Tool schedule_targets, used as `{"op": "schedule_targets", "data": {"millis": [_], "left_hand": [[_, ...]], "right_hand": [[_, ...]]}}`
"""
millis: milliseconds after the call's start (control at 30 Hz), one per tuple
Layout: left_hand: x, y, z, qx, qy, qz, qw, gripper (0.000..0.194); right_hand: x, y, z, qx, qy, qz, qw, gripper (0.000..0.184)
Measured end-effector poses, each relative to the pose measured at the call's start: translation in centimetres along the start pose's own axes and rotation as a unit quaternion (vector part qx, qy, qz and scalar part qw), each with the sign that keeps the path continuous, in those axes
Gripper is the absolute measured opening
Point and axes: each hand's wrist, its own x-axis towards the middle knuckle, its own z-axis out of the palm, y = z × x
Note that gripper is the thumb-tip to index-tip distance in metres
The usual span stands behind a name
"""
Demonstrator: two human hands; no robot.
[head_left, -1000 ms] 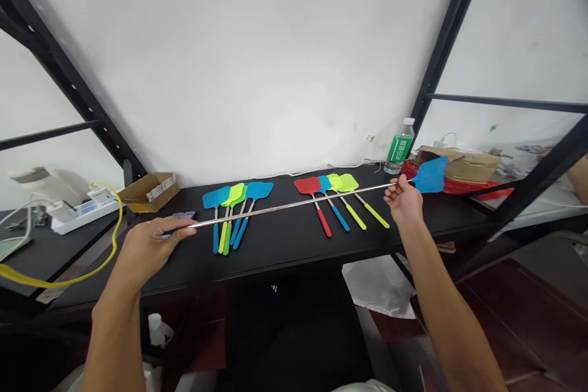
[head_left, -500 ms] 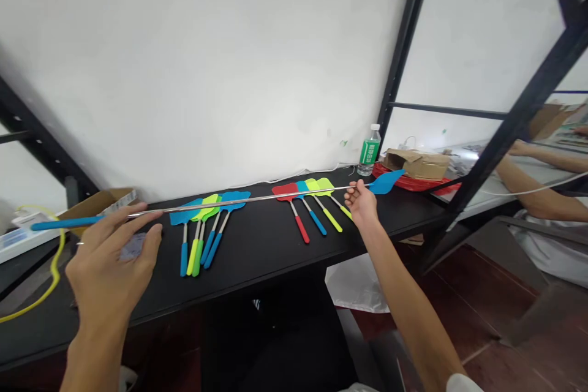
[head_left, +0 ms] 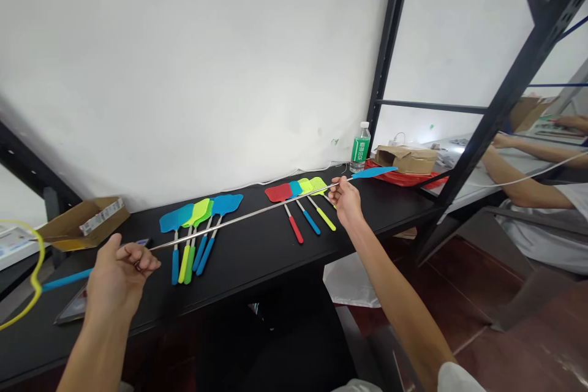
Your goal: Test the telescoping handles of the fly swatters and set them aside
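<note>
I hold a long extended blue fly swatter [head_left: 248, 213] across the black table [head_left: 257, 257]. My left hand [head_left: 117, 272] is closed around the metal rod just above its blue handle, which sticks out to the left. My right hand [head_left: 344, 199] pinches the rod close to the blue head [head_left: 373, 172] at the right end. Under the rod lie two groups of collapsed swatters: blue and green ones [head_left: 197, 226] on the left, and red, blue and yellow ones [head_left: 301, 202] on the right.
A cardboard box [head_left: 80, 223] sits at the table's left end, a dark tablet [head_left: 73, 309] near my left hand. A green-labelled bottle [head_left: 359, 148], a red tray [head_left: 404, 177] and a brown box [head_left: 407, 158] stand at right. Another person's arms [head_left: 528, 165] rest on the neighbouring bench behind a black rack post [head_left: 500, 110].
My left hand has closed on the rod near the handle, having been open half a second ago. The swatter's left end has dropped lower. The view has turned rightward.
</note>
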Motion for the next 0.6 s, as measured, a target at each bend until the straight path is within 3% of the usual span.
{"op": "schedule_targets", "data": {"millis": [133,367,600], "left_hand": [[-0.23,0.00,-0.17,0.005,-0.047,-0.004,0.999,0.053],[0.13,-0.49,-0.25,0.055,-0.079,-0.053,0.994,0.059],[0.07,-0.27,-0.29,0.038,-0.022,-0.047,0.998,0.055]], "right_hand": [[-0.35,0.09,0.31,0.012,0.001,-0.011,1.000,0.041],[-0.74,0.20,0.79,0.041,0.006,-0.020,0.999,0.039],[-0.52,0.47,0.70,0.084,0.015,-0.006,0.996,0.034]]}}
